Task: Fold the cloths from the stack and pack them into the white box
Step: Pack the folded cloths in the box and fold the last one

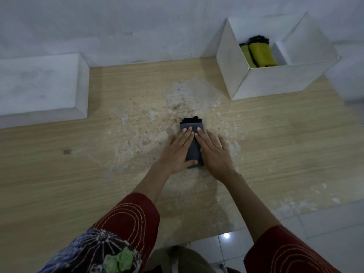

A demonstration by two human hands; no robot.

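A small grey cloth (193, 149) with a black edge at its far end lies folded into a narrow strip in the middle of the wooden table (78, 174). My left hand (178, 152) lies flat on its left side and my right hand (213, 152) lies flat on its right side, fingers stretched and pressing down. The white box (275, 81) stands open at the back right. Inside it lie two folded yellow cloths (260, 55) with black edges.
A closed white block or box (41, 87) stands at the back left against the wall. The table's surface is worn and flaky around the cloth. The table's front edge meets a white tiled floor (315, 223) at the lower right.
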